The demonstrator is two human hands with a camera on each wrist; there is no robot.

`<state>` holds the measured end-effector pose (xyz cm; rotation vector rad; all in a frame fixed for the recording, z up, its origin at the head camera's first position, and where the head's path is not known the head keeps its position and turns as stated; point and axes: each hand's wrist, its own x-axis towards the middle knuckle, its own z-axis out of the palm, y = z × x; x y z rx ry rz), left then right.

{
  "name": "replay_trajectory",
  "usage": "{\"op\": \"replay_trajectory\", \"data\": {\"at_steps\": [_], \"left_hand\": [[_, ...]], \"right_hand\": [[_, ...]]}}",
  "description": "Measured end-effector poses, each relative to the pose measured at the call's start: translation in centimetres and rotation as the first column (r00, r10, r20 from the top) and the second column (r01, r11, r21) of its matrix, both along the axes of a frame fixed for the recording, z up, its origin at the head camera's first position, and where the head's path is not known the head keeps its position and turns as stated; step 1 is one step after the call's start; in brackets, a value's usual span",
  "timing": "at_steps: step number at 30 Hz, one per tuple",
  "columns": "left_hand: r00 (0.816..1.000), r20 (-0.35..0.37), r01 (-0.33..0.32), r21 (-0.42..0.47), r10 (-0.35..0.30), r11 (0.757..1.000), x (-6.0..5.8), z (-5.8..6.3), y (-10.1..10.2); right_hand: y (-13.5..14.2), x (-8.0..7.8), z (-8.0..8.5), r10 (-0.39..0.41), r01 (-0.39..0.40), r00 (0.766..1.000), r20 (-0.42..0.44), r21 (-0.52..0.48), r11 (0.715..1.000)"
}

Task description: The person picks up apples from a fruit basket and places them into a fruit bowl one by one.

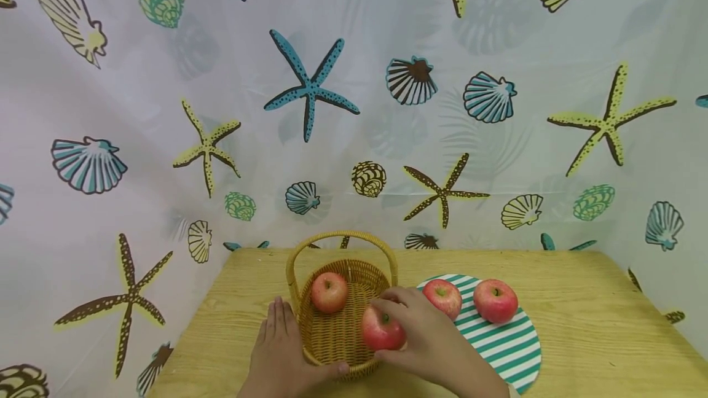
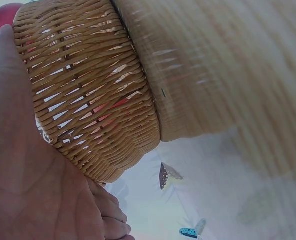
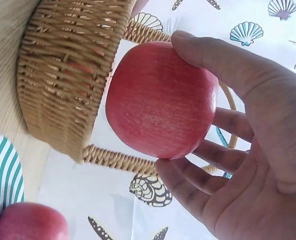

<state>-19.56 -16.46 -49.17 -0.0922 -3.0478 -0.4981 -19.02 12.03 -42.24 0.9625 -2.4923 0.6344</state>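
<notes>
A wicker basket [image 1: 337, 331] stood on the wooden table [image 1: 597, 318], its hooped handle [image 1: 343, 234] rising over it. At the basket's left side lay the left hand [image 1: 281, 349], its fingers straight and together along the outside of the wall, its thumb spread out across the near rim; it touched the basket without being curled round anything. Over the right near part of the basket, the right hand [image 1: 418, 331] held a red apple [image 1: 381, 331], thumb on one side of the fruit and bent fingers on the other, so the hand was open only as wide as that fruit. The right wrist view showed the held fruit at the basket's mouth, just beside the rim; whether it touched the rim could not be told. Inside the basket, toward its far left, sat a second apple [image 1: 329, 293] with its stem end up, well apart from the one in the right hand. To the right of the basket lay a round mat with green and white stripes [image 1: 511, 349], and on its far part were two more apples: the nearer to the basket [image 1: 444, 300] and, just beyond it to the right, another [image 1: 496, 301]. Behind the basket hung a white cloth [image 1: 354, 5] printed with shells and starfish.
</notes>
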Motion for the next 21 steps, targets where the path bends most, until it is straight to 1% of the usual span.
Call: {"op": "replay_trajectory", "data": {"at_steps": [6, 12, 16, 21], "left_hand": [[1.000, 0.001, -0.004, 0.010, 0.004, 1.000, 0.0, 0.0, -0.1], [1.000, -0.010, 0.006, 0.015, -0.006, 1.000, 0.2, 0.1, -0.2], [1.000, -0.017, 0.013, 0.012, -0.013, 1.000, 0.2, 0.0, -0.2], [1.000, -0.010, 0.013, 0.006, -0.013, 1.000, 0.0, 0.0, -0.2]], "right_hand": [[1.0, 0.3, 0.0, -0.015, 0.015, 0.999, 0.037, -0.001, 1.000], [1.7, 0.7, -0.2, -0.004, 0.004, 1.000, 0.024, 0.016, 1.000], [2.1, 0.9, -0.2, -0.022, 0.021, 0.999, 0.036, 0.037, 0.999], [2.7, 1.1, -0.2, -0.044, 0.042, 0.997, 0.058, 0.036, 0.998]]}}
